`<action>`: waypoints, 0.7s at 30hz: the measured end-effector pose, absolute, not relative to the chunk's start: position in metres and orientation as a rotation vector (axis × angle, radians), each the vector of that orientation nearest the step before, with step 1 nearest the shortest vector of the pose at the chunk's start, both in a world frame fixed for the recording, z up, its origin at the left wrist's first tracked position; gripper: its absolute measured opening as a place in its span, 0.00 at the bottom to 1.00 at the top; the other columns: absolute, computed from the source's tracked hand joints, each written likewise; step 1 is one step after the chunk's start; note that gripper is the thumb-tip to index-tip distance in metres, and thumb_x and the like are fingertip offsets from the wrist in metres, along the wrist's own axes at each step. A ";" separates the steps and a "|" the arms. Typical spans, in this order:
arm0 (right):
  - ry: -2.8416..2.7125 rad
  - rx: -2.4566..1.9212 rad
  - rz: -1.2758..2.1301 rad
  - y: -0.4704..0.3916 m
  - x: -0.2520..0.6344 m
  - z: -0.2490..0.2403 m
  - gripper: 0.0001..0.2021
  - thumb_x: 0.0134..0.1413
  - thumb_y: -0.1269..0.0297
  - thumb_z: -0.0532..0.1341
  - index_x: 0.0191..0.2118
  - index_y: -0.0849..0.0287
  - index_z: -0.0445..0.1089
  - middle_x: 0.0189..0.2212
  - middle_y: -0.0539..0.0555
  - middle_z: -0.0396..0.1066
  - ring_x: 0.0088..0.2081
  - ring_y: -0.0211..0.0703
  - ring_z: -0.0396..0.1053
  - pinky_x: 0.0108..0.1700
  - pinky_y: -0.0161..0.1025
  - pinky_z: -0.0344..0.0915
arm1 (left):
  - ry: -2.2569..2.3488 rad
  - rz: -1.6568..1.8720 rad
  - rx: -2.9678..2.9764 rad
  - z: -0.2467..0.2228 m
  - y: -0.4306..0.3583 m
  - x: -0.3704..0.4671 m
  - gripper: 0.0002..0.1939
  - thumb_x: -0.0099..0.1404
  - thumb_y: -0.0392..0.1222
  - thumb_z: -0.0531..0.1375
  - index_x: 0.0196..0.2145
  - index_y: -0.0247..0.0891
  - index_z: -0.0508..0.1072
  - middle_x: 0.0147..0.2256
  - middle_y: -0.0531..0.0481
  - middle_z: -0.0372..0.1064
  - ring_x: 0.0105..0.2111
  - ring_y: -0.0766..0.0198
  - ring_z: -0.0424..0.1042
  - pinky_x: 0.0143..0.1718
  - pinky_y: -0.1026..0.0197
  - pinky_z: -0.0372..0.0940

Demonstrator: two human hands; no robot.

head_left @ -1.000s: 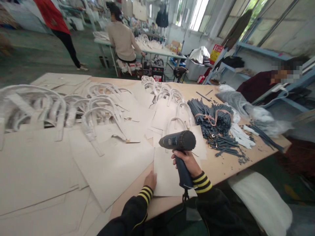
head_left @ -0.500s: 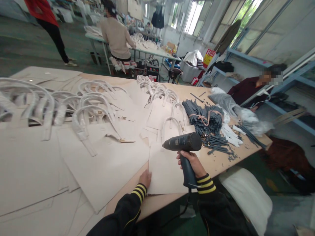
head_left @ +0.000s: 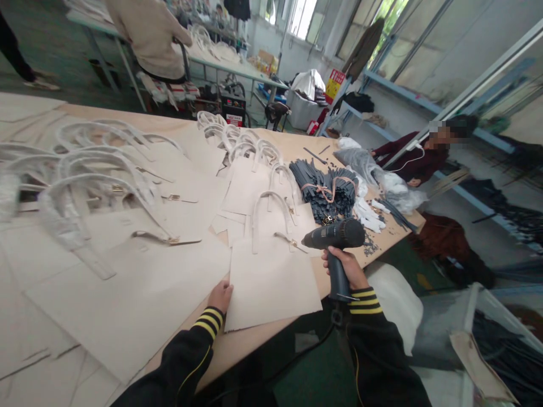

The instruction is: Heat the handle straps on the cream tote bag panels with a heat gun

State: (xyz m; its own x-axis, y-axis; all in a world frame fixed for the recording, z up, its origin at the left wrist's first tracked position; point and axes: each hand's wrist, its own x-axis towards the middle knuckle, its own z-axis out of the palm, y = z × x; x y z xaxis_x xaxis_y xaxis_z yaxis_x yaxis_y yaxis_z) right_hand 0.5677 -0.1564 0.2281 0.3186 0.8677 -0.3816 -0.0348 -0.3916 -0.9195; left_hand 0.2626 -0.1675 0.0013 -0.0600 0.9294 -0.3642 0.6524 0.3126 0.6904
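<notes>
My right hand (head_left: 345, 264) is wrapped round the handle of a dark heat gun (head_left: 335, 234), its nozzle pointing left over the right side of a beige bag panel (head_left: 274, 282). My left hand (head_left: 220, 295) is closed at that panel's left edge, fingers partly hidden. The panel has a curved pale handle (head_left: 271, 198) at its top and a short strap with a gold buckle (head_left: 293, 243). Its lower corner reaches past the table edge. A larger beige panel (head_left: 139, 294) with a similar handle and buckled strap lies to the left.
Several handled panels cover the left of the table. A tied bundle of dark straps (head_left: 326, 189), white gloves (head_left: 369, 215) and plastic bags (head_left: 360, 167) lie to the right. A power cord (head_left: 297, 359) hangs below the gun. A person (head_left: 407, 150) is at the far right; another sits behind.
The view has swung right, so the table's contents sit further left. The heat gun has moved right off the panel's middle, uncovering the buckled strap. My left hand stays at the panel's left edge.
</notes>
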 end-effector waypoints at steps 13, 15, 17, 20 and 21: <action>-0.849 -1.863 1.237 -0.238 0.587 0.237 0.15 0.42 0.58 0.67 0.31 0.66 0.69 0.24 0.56 0.70 0.21 0.41 0.67 0.18 0.34 0.65 | 1.772 0.405 1.427 0.013 -0.161 0.264 0.07 0.53 0.42 0.49 0.21 0.38 0.61 0.25 0.48 0.68 0.33 0.61 0.68 0.38 0.62 0.62; -0.871 -1.903 1.273 -0.268 0.583 0.238 0.16 0.44 0.57 0.66 0.33 0.66 0.69 0.25 0.56 0.70 0.22 0.42 0.67 0.19 0.35 0.66 | 1.751 0.402 1.427 0.011 -0.160 0.263 0.08 0.53 0.41 0.49 0.22 0.37 0.62 0.26 0.48 0.68 0.32 0.61 0.68 0.37 0.62 0.62; -0.872 -1.903 1.358 -0.295 0.574 0.237 0.18 0.47 0.55 0.64 0.38 0.66 0.69 0.28 0.56 0.70 0.24 0.42 0.67 0.21 0.36 0.67 | 1.721 0.416 1.415 0.009 -0.159 0.262 0.08 0.54 0.41 0.50 0.22 0.36 0.64 0.25 0.47 0.68 0.32 0.61 0.68 0.37 0.62 0.62; -0.878 -1.855 1.504 -0.323 0.553 0.236 0.19 0.50 0.53 0.62 0.42 0.64 0.69 0.32 0.57 0.70 0.27 0.43 0.67 0.25 0.37 0.67 | 1.696 0.440 1.325 0.011 -0.158 0.262 0.08 0.54 0.40 0.51 0.23 0.34 0.66 0.24 0.48 0.67 0.30 0.63 0.68 0.36 0.62 0.63; -0.896 -1.836 1.558 -0.328 0.543 0.235 0.19 0.51 0.53 0.61 0.42 0.64 0.69 0.33 0.58 0.70 0.27 0.43 0.67 0.26 0.37 0.67 | 1.681 0.448 1.257 0.012 -0.157 0.262 0.07 0.54 0.39 0.51 0.24 0.33 0.66 0.24 0.49 0.67 0.29 0.64 0.67 0.35 0.62 0.64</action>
